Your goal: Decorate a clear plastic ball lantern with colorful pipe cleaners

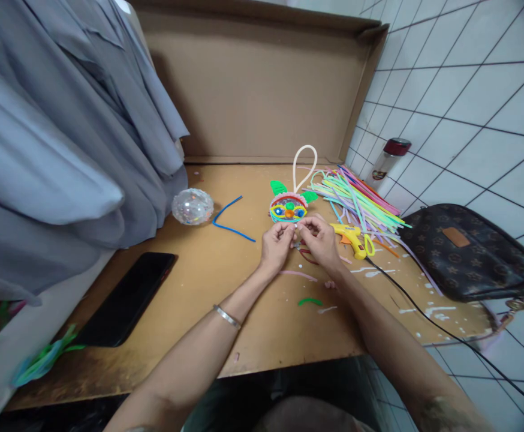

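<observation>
My left hand (278, 245) and my right hand (319, 241) meet over the middle of the table, fingertips pinched close together. Something small and pale shows between them, too small to name. Just beyond the fingertips is a round decorated ornament (289, 207) with green leaf shapes, a pink and red rim, yellow outlines, blue spots and a white loop (304, 168) rising behind it. A yellow glue gun (355, 240) lies right of my right hand. Under and beside the hands are dark red loops and a pink strip (298, 275); a green piece (310, 301) lies nearer me.
A clear ball (192, 206) and a bent blue stem (232, 227) lie left. A black phone (127, 299) is at the front left. Colourful stems (361, 201), a bottle (388, 161) and a brown bag (473, 252) stand right, with a black cord. Cardboard (262, 84) forms the back.
</observation>
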The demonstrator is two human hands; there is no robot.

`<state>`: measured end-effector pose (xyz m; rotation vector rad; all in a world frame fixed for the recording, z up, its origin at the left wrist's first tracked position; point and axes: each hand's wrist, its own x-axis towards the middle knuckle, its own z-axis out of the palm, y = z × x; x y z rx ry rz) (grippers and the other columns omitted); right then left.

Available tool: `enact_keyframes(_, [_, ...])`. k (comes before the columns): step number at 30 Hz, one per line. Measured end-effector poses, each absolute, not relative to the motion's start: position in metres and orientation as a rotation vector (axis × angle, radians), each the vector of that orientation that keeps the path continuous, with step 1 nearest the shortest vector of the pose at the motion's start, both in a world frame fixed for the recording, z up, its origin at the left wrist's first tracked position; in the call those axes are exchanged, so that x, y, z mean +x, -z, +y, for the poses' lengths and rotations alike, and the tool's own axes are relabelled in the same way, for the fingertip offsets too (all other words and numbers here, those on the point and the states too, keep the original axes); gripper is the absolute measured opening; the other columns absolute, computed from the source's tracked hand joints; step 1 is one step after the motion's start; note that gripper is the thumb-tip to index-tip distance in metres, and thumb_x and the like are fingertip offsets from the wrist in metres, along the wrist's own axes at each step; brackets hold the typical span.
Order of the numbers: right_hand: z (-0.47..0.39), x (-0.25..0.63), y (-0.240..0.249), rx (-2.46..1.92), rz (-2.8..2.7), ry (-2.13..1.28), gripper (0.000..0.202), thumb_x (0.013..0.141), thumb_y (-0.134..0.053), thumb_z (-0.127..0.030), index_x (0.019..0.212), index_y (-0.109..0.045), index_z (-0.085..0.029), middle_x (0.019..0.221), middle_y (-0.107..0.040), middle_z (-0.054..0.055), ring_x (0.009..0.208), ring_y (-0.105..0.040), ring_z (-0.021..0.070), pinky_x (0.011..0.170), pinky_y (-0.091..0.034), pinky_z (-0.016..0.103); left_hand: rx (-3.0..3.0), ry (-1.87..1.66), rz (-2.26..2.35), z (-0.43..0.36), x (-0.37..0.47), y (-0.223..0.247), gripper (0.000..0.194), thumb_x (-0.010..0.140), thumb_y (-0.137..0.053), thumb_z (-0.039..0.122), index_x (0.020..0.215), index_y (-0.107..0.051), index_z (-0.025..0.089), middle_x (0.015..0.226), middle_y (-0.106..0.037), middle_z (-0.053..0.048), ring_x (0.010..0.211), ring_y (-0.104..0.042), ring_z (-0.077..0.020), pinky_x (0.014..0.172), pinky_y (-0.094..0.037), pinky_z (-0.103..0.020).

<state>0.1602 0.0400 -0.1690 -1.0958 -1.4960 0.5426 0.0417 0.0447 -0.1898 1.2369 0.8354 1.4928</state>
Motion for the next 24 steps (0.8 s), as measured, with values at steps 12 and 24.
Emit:
enact_keyframes(12, [0.039, 0.165, 0.175, -1.086, -1.757, -0.042, 0.011, 0.087, -0.053, -0.022, 0.081, -0.061, -0.02, 0.085, -0.06, 0.006, 0.076, -0.059, 0.0182, 0.067, -0.047, 0.031, 1.164, -1.427, 0.759, 0.046, 0.042, 0.191, 0.037, 0.075, -0.069, 0.051, 0.068, -0.059, 0.016, 0.049, -0.05, 0.005, 0.042, -0.039, -0.0049, 0.045, -0.032, -0.019])
enact_keyframes(24, [0.043, 0.171, 0.182, -1.132, -1.882, 0.478, 0.023, 0.096, -0.043, -0.023, 0.086, -0.063, -0.021, 0.08, -0.062, 0.008, 0.078, -0.053, 0.0224, 0.069, -0.035, 0.035, 1.078, -1.407, 0.732, 0.049, 0.043, 0.193, 0.04, 0.068, -0.074, 0.053, 0.069, -0.061, 0.015, 0.057, -0.055, 0.003, 0.043, -0.041, -0.004, 0.042, -0.03, -0.019])
